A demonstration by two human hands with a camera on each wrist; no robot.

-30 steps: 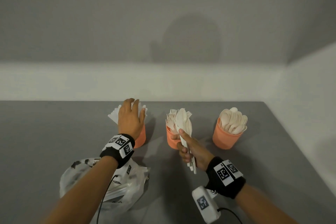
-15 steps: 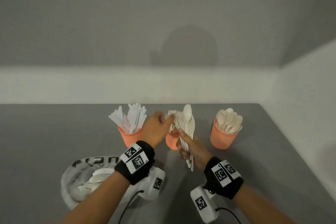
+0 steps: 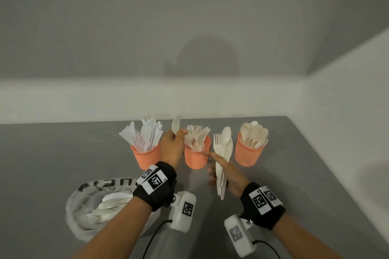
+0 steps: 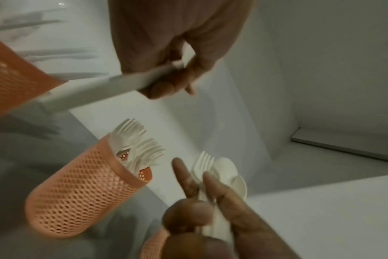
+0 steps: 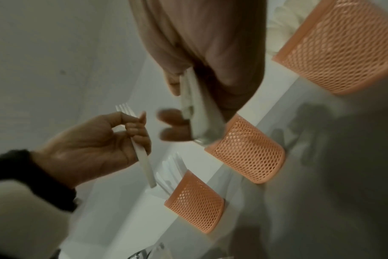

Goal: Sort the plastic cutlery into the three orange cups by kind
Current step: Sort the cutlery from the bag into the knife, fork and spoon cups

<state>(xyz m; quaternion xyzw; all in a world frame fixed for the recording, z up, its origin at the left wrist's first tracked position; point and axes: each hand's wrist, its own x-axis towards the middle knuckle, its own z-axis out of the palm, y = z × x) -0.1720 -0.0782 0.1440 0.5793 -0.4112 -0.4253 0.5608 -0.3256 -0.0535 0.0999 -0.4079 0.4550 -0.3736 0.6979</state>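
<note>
Three orange mesh cups stand in a row: the left cup (image 3: 145,156) holds knives, the middle cup (image 3: 196,157) forks, the right cup (image 3: 248,153) spoons. My left hand (image 3: 179,135) is raised between the knife cup and the fork cup and pinches a single white fork (image 5: 142,154), which is blurred in the head view. My right hand (image 3: 219,166) grips a bundle of forks and spoons (image 3: 223,149) upright, in front of the gap between the fork and spoon cups, with index finger and thumb stretched out.
A crumpled clear plastic bag (image 3: 88,202) with more white cutlery lies on the grey table (image 3: 52,153) at my lower left, under my left forearm. White walls close the table at the back and on the right.
My left hand left the knife cup, reached the bundle in my right hand, and now holds one fork lifted beside the fork cup. The right hand shifted slightly right.
</note>
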